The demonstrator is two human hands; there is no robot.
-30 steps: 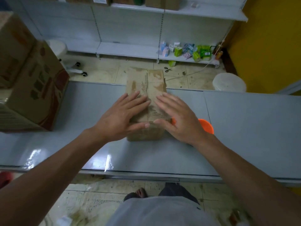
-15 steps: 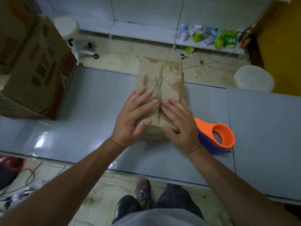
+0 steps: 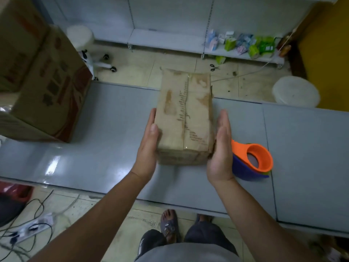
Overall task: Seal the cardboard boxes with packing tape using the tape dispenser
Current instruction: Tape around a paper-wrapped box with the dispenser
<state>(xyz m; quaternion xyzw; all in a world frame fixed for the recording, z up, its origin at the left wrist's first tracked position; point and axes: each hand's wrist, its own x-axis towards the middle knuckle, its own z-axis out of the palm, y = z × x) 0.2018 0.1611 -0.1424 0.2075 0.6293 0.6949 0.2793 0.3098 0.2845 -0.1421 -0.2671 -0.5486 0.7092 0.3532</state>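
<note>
Box (image 3: 184, 118) between left hand (image 3: 149, 146) and right hand (image 3: 221, 148), fingers straight.

Brown, grey, orange.
The box (image 3: 184, 118) is tan with darker stains and dark print along its seam; dispenser (image 3: 253, 159) orange over purple; bench (image 3: 94, 148) grey; carton (image 3: 47, 82) at its left edge brown with red print.

Nothing here can be read. The small brown cardboard box (image 3: 184, 118) bears rows of dark marks beside its middle seam, too smeared to make out. The large brown cardboard carton (image 3: 47, 87) at the left shows red and dark print, all blurred. The coloured packets (image 3: 262, 45) on the low white shelf (image 3: 162, 39) have labels too small to tell.
</note>
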